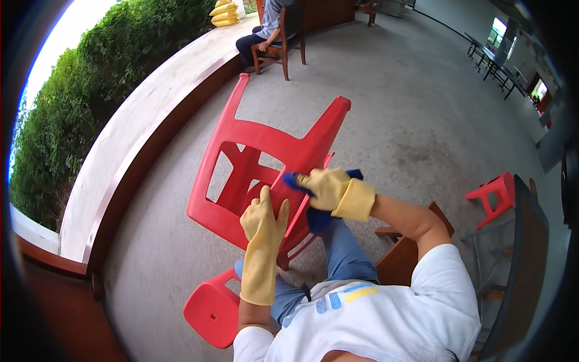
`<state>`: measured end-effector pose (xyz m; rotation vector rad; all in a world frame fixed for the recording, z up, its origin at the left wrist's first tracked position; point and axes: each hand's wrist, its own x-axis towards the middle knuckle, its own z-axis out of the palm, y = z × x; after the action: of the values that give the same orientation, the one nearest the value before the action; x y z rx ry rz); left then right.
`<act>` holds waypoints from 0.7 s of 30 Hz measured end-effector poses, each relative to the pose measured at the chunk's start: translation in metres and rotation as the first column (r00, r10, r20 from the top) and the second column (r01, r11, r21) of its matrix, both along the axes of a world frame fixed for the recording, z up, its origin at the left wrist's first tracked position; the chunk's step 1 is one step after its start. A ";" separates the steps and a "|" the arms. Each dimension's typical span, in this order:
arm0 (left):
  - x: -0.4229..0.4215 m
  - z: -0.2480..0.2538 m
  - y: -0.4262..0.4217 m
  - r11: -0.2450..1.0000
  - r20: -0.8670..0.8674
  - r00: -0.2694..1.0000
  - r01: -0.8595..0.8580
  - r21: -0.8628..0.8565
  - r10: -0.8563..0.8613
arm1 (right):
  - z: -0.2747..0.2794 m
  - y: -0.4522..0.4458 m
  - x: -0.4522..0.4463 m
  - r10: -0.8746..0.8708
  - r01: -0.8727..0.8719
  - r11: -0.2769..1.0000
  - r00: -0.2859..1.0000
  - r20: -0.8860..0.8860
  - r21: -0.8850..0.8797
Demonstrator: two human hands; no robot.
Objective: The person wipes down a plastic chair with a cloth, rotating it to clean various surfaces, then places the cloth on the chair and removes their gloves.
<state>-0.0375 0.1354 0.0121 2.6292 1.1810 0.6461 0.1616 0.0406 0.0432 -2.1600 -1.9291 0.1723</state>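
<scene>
A red plastic stool (241,133) is tipped over in front of my knees, its legs pointing up and away. My left hand (260,222), in a yellow rubber glove, holds the stool near its seat end; the index finger and thumb are extended, and the other fingertips are hard to see. My right hand (327,187), gloved the same way and slightly blurred, is closed around a dark blue cloth (321,220). Part of that cloth presses against the stool's side and part hangs below the hand.
Beside my left leg stands another red stool (211,311). A third red stool (491,199) lies tipped at the right, near a dark tabletop (522,271). Brown wooden furniture (401,259) is by my right elbow. A person (268,30) sits by the low ledge (132,133).
</scene>
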 end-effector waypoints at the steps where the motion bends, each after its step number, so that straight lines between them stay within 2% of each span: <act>1: -0.001 0.002 0.000 1.000 -0.017 1.000 -0.003 -0.001 0.003 | 0.007 0.001 0.011 -0.031 0.031 1.000 0.999 0.024 0.001; 2: -0.001 0.005 0.000 1.000 -0.032 0.999 -0.004 -0.002 0.004 | 0.015 0.002 0.024 -0.064 0.064 0.998 0.997 0.049 0.003; 4: 0.003 0.006 -0.001 1.000 -0.022 1.000 0.000 0.000 0.000 | -0.014 0.009 0.066 -0.104 0.107 0.977 0.994 -0.024 0.185; 6: 0.000 0.002 0.001 1.000 0.012 1.000 0.014 0.009 -0.014 | -0.002 0.013 0.099 -0.197 0.214 0.961 0.974 -0.111 0.173; 11: 0.003 0.008 0.001 1.000 -0.023 1.000 -0.013 -0.021 0.013 | 0.035 0.019 0.150 -0.494 0.499 0.855 0.866 -0.075 0.142; 14: 0.005 0.009 0.003 1.000 0.008 1.000 -0.011 -0.005 0.011 | 0.035 0.025 0.151 -0.496 0.503 0.848 0.864 -0.083 0.167; 15: 0.004 0.008 0.002 1.000 0.024 1.000 -0.008 -0.002 0.008 | 0.033 0.030 0.154 -0.507 0.521 0.847 0.851 -0.136 0.103; 18: 0.005 0.006 0.002 1.000 0.010 1.000 -0.025 -0.005 0.025 | 0.017 0.035 0.165 -0.490 0.521 0.848 0.842 -0.228 0.102; 21: 0.004 0.001 0.003 0.999 0.019 1.000 -0.008 0.051 0.007 | 0.006 0.033 0.170 -0.477 0.510 0.850 0.851 -0.217 0.130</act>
<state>-0.0339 0.1383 0.0130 2.6550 1.1849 0.7104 0.3320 0.0733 0.0494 -2.3386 -1.1845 0.0829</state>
